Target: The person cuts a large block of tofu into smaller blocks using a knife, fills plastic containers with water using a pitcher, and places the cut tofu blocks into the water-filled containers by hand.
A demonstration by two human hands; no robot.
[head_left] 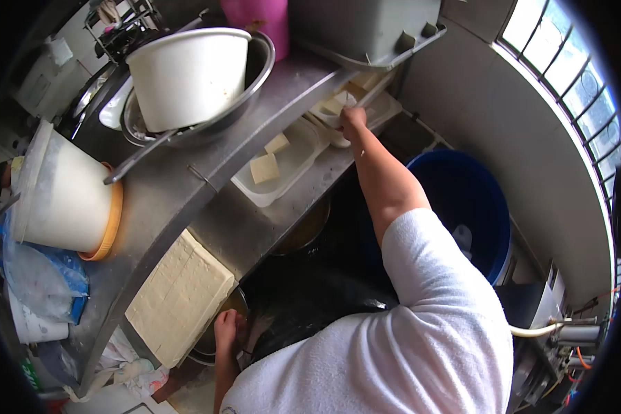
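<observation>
My right hand [352,120] reaches far out to a white plastic tub [388,110] under the upper shelf. Its fingers are closed; what they grip is hidden. Pale tofu pieces [333,105] lie just beyond it. Nearer, a second white tub [259,194] holds two tofu blocks [263,168]. Low on the left, my left hand [229,330] has curled fingers beside a round metal basin [236,303] and close to the edge of a large scored tofu slab [181,297]. Whether it holds anything is hidden.
On the upper metal shelf stand a white pot [186,79] in a metal bowl [261,65], a white bucket [65,190] with an orange rim, and a grey crate [366,31]. A deep blue barrel [493,200] stands at right, below a barred window [573,76].
</observation>
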